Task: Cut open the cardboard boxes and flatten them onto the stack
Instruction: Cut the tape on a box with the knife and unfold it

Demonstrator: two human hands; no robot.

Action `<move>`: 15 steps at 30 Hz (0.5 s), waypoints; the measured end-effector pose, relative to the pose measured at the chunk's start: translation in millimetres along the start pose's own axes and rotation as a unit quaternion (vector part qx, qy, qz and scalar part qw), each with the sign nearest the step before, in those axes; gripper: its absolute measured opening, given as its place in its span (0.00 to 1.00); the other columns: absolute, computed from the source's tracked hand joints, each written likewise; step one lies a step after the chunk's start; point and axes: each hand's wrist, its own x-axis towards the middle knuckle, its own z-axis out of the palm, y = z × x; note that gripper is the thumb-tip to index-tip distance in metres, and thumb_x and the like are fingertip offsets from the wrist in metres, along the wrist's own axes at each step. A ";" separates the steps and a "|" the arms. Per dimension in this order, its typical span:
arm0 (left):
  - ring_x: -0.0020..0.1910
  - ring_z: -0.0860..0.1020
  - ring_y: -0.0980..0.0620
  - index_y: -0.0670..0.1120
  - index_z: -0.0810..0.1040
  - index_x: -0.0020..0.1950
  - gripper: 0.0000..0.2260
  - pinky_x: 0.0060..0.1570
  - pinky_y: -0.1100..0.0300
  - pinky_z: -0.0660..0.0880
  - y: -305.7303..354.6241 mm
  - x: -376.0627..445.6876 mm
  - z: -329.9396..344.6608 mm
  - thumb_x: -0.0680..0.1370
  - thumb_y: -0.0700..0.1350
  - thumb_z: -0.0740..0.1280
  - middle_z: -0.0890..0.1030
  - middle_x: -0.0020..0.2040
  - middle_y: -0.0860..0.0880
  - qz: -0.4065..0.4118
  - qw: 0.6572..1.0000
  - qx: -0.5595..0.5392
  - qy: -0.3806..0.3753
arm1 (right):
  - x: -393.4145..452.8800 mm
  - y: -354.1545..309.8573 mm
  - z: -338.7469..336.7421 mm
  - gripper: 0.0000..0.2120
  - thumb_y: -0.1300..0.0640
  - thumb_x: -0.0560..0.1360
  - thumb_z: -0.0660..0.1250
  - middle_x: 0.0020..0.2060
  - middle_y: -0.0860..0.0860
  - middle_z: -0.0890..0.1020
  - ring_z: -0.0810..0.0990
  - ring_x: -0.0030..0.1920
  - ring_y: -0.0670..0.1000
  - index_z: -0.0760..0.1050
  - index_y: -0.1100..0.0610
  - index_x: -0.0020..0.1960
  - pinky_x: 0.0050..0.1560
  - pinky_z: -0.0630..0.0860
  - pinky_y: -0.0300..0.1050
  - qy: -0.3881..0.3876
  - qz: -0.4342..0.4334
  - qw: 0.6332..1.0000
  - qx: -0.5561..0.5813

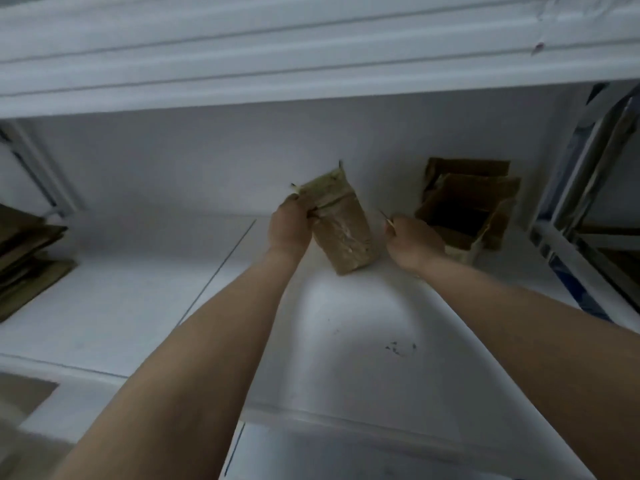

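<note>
Hands are both stretched out over the white tabletop [346, 306]. Left hand [289, 226] has its grip closed round the upper left edge of a small cardboard box [343, 223], fingers curled on the flap area, thumb side toward the camera. This box stands tilted on the tabletop, approx. in the middle of the view, w/ shiny tape along its front face and a slit near the top. Right hand [412, 242] is just beside the box on its right, not touching it as far as I can tell; its grip is narrow, fingers curled round a thin cutter [386, 218] whose tip points up-left toward the box. Picture is blurred, so the blade itself is not clear.

Behind the right hand a second box [464, 209] sits w/ flaps open and dark inside. At the far left edge lies a stack of flattened cardboard [27, 261], well apart from the hands. Wall behind is white.
</note>
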 end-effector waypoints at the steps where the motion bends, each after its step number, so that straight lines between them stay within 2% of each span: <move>1: 0.51 0.77 0.40 0.40 0.78 0.57 0.10 0.49 0.50 0.75 -13.3 -9.8 -13.9 0.78 0.40 0.64 0.78 0.53 0.41 -0.016 1.000 -0.001 0.006 | 2.0 -9.3 5.2 0.16 0.52 0.83 0.50 0.52 0.59 0.78 0.77 0.53 0.61 0.72 0.60 0.54 0.44 0.67 0.45 -0.010 -0.016 1.000 -0.001; 4: 0.50 0.77 0.38 0.38 0.79 0.56 0.09 0.47 0.51 0.73 -54.5 -43.8 -56.0 0.77 0.38 0.66 0.77 0.52 0.39 -0.046 0.998 -0.007 0.037 | 5.8 -44.2 26.2 0.15 0.53 0.82 0.51 0.56 0.60 0.78 0.77 0.55 0.60 0.73 0.59 0.57 0.45 0.67 0.46 -0.040 -0.046 0.998 -0.003; 9: 0.50 0.76 0.36 0.38 0.78 0.55 0.09 0.47 0.48 0.72 -125.4 -102.1 -118.0 0.76 0.39 0.67 0.77 0.52 0.37 -0.137 0.985 0.068 0.086 | -5.3 -112.8 63.5 0.16 0.52 0.82 0.53 0.57 0.61 0.78 0.78 0.57 0.61 0.74 0.60 0.58 0.48 0.70 0.46 -0.101 -0.125 0.987 0.004; 12: 0.47 0.78 0.41 0.43 0.78 0.52 0.11 0.44 0.49 0.74 -160.9 -134.1 -147.2 0.77 0.50 0.68 0.78 0.51 0.45 -0.169 0.975 0.129 0.067 | -19.8 -143.3 87.3 0.18 0.50 0.82 0.53 0.57 0.62 0.79 0.78 0.57 0.62 0.76 0.60 0.57 0.51 0.73 0.48 -0.116 -0.164 0.980 0.008; 15: 0.41 0.77 0.47 0.49 0.77 0.46 0.17 0.38 0.55 0.72 -185.0 -154.2 -170.3 0.76 0.62 0.62 0.77 0.46 0.51 -0.168 0.960 0.204 0.089 | -29.2 -166.5 105.1 0.16 0.51 0.81 0.55 0.57 0.60 0.79 0.78 0.57 0.61 0.76 0.59 0.56 0.51 0.72 0.47 -0.130 -0.169 0.977 -0.003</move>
